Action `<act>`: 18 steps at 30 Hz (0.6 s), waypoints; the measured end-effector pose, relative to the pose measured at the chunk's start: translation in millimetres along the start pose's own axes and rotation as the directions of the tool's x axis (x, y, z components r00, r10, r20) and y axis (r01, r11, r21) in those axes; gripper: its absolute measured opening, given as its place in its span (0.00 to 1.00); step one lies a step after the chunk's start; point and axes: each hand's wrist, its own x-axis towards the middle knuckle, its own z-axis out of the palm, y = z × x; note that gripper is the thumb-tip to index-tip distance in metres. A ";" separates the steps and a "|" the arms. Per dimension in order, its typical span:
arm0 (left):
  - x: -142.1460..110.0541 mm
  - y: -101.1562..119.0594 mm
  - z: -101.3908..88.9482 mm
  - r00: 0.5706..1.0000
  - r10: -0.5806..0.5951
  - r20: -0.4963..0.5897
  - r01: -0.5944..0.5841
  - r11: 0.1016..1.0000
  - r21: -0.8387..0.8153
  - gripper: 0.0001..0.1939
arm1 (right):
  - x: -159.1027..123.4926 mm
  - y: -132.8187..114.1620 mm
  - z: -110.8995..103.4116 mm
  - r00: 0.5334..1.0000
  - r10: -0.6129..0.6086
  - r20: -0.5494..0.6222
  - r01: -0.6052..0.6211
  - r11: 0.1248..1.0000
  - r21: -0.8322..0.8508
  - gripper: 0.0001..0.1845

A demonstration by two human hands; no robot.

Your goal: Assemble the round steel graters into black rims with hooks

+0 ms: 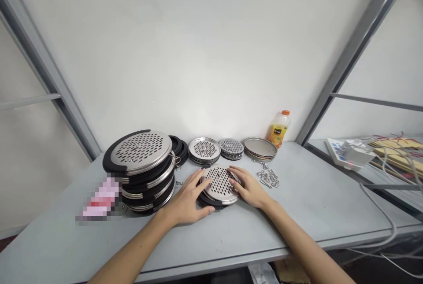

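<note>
A round perforated metal plate [219, 183] lies on the table in front of me, with a black curved edge piece [209, 202] along its near left side. My left hand [189, 198] rests at its left edge, fingers spread over the rim and thumb stretched out along the front. My right hand [248, 186] lies over the right edge, its fingers apart and the tips on the metal face. The undersides of both hands are hidden. Just to the right of the right hand is a small heap of metal clips [268, 178].
Left stands a tall stack of larger perforated plates [142, 149] with black edges. Along the wall are black rings [180, 148], smaller perforated plates [205, 148], grey holed discs [231, 147], plain metal discs [261, 147] and a juice bottle [278, 132]. A power strip [343, 154] sits right.
</note>
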 end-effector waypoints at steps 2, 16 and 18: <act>-0.6 -2.9 -1.1 1.000 -0.027 0.004 0.027 1.000 0.007 0.40 | -1.0 2.0 -6.2 0.999 -0.044 0.020 0.044 0.999 -0.004 0.28; -3.0 -3.0 -2.1 0.997 -0.072 0.002 0.072 0.988 -0.134 0.40 | -3.5 -3.7 3.4 0.986 -0.095 0.139 0.101 0.994 -0.040 0.31; -2.7 0.4 -2.4 0.996 -0.092 -0.013 0.089 0.986 -0.143 0.47 | -2.4 -9.4 7.5 0.986 -0.100 0.130 0.108 0.992 -0.059 0.31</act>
